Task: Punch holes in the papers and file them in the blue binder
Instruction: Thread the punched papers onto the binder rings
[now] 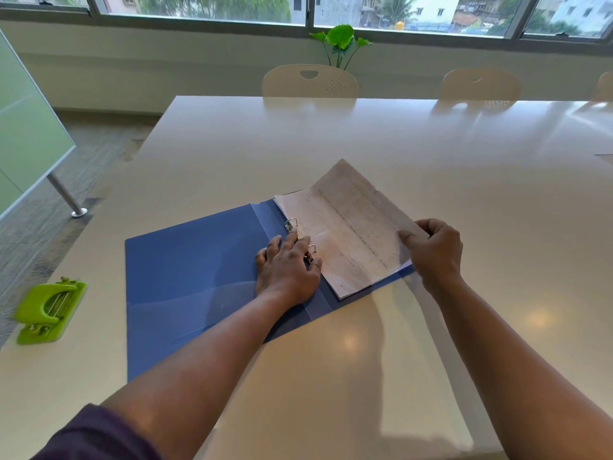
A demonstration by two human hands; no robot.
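**Papers on the rings, binder open in front of me**

The papers (pixel 348 227) lie on the right half of the open blue binder (pixel 192 270), their left edge threaded over the two metal rings (pixel 292 224) at the binder's spine. The stack sits skewed, its far corner reaching past the binder's top edge onto the white table (pixel 365 134), and the top sheet carries faint printed lines and a lengthwise crease.

My left hand (pixel 287 270) rests over the binder's spine, fingers fairly straight and pointing toward the rings; the fingertips (pixel 293 235) lie between the two rings, against the ring mechanism and the papers' left edge. Whether they press a lever there I cannot tell. My right hand (pixel 433 250) is at the papers' right edge, beyond the binder's right side, fingers curled and thumb on top, pinching the edge of the stack.

The binder lies flat on the table, its left cover bare with a clear inner pocket showing near the lower edge. Left of the binder, well apart and close to the table's left edge, sits a green hole punch (pixel 49 310). Beyond the binder, on the far side of the table, stand two cream chairs (pixel 310 81), and behind them a green plant (pixel 341 41) below a wide window (pixel 298 8). Left of the binder, past the table, a frosted green panel (pixel 26 134) stands over the carpeted floor.
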